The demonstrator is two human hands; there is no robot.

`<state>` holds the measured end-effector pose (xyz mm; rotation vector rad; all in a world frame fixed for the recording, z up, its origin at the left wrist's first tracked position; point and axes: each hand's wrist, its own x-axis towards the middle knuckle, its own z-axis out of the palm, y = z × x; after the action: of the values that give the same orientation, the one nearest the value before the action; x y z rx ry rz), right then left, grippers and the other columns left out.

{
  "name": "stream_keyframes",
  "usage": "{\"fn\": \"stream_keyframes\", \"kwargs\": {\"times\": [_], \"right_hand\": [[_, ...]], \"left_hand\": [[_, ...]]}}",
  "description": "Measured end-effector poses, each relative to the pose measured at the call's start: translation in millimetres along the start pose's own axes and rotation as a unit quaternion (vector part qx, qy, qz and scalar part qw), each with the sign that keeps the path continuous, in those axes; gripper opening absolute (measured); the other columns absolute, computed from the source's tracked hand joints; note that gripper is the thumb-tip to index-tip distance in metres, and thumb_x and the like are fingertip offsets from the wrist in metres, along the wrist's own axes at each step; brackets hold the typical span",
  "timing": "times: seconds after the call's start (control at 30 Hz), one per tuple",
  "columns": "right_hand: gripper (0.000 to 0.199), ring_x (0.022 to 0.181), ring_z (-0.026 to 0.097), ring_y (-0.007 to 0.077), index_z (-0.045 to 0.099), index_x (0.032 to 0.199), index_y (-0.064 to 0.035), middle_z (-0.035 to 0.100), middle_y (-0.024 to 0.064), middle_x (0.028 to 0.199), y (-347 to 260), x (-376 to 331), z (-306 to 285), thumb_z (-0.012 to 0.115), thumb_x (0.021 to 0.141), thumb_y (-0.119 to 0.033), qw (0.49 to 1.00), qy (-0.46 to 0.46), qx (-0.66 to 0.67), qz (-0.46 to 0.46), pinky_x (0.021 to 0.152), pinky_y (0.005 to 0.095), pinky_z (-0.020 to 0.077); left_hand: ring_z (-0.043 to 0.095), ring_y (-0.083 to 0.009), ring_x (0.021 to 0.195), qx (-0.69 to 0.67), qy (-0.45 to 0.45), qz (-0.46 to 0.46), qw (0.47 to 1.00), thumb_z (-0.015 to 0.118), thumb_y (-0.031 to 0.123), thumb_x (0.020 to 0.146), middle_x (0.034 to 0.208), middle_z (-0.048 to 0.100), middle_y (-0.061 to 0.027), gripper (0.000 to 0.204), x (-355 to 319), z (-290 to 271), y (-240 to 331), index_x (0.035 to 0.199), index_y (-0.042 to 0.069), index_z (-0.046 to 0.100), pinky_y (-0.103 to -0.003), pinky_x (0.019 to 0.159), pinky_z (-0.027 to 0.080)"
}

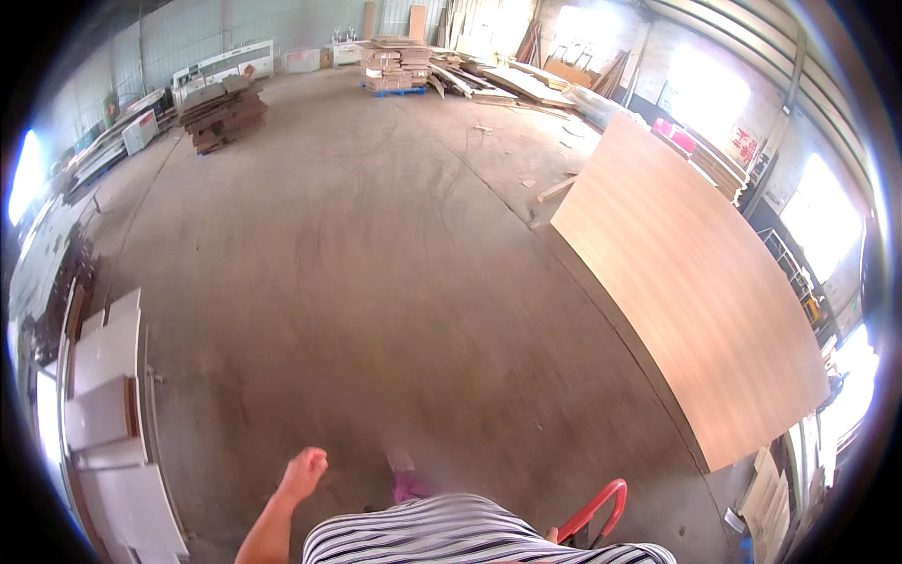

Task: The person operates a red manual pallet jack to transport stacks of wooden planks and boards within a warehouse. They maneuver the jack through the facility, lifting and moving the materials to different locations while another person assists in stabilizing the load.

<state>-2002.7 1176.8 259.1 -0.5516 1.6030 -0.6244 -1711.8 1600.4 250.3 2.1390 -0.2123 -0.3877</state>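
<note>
One hand shows for us: our left hand point(303, 470) swings free over the concrete floor point(357, 282), fingers curled loosely, gripping nothing. Our right hand is hidden behind the striped shirt point(451, 536), so we cannot tell its state. Just right of us sits a red handle point(594, 508); a big wooden panel point(686, 291) lies further right.
</note>
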Motion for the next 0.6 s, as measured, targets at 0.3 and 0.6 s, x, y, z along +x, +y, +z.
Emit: {"fn": "stream_keyframes", "kwargs": {"times": [0.3,0.6], "right_hand": [[0.054,0.062,0.054,0.0249,0.056,0.093,-0.0058,0.054,0.0098,0.08,7,-68,257,0.064,0.078,-0.057,0.999,-0.021,-0.027,0.008,0.056,0.0394,0.0478],[0.055,0.063,0.055,0.0251,0.056,0.094,-0.0055,0.055,0.01,0.08,69,-162,521,0.064,0.078,-0.057,0.989,-0.085,-0.116,-0.026,0.057,0.0396,0.048]], "left_hand": [[0.068,-0.0322,0.09,0.097,-0.056,-0.272,0.956,0.063,0.035,0.084,0.098,0.07,-0.0162,0.032,2,-113,-243,0.101,0.008,0.068,-0.043,0.082,0.054],[0.063,-0.0337,0.103,0.069,-0.047,-0.346,0.934,0.055,0.033,0.093,0.11,0.066,-0.0169,0.032,84,-218,-308,0.104,0.005,0.065,-0.043,0.087,0.052]]}}
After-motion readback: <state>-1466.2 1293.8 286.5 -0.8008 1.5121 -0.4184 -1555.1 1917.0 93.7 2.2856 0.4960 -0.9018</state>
